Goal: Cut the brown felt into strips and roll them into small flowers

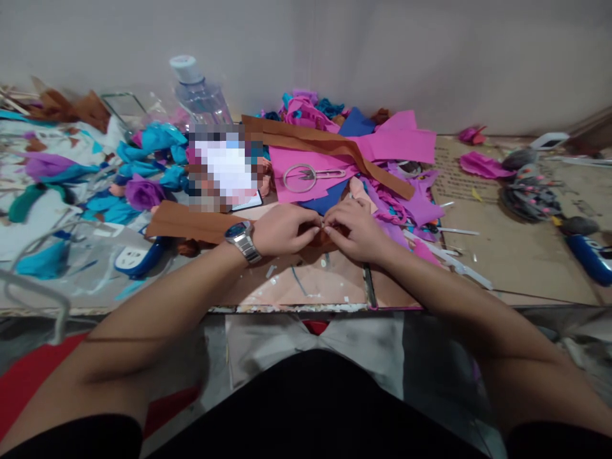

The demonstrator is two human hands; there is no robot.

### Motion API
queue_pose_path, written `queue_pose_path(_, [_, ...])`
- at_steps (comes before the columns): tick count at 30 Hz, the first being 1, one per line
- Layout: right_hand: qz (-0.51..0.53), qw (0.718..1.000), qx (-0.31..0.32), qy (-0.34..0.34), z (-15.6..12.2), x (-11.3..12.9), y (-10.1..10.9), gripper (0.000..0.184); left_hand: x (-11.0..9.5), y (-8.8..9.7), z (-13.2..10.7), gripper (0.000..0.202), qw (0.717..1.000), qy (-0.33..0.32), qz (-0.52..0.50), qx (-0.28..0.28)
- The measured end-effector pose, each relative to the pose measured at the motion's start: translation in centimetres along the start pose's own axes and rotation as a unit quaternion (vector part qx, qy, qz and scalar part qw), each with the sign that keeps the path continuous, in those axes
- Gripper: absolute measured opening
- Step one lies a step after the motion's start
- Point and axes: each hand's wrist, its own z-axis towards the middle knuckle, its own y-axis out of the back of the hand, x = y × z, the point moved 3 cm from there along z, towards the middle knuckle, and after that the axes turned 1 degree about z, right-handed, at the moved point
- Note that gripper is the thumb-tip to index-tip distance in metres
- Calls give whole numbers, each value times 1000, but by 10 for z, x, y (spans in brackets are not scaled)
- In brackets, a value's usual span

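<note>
Above the table's front edge, my left hand [289, 229] and my right hand [356, 229] meet fingertip to fingertip. Both are closed in a pinch on a small piece of brown crepe paper [326, 240], partly hidden by the fingers. A brown paper strip [191, 222] lies to the left, passing behind my watch wrist. Just beyond the hands are blue paper [326, 199] and pink crepe paper [287, 159]. Thread snips [313, 176] rest on the pink sheets. A longer brown strip [329, 145] crosses the pile diagonally.
A phone [247, 201], partly pixelated, and a bottle [201, 95] stand left of the pile. Blue and purple paper flowers [143, 191] crowd the left side, near a power strip [136, 258]. Cardboard [502, 255] covers the right, bearing a dark pincushion-like bundle [528, 197] and a blue object [589, 258].
</note>
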Motion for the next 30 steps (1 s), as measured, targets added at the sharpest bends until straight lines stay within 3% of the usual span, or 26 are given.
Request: queue_pose_path(30, [-29, 999, -35, 12, 1, 5, 0, 15, -1, 2, -1, 27, 997, 47, -55, 5])
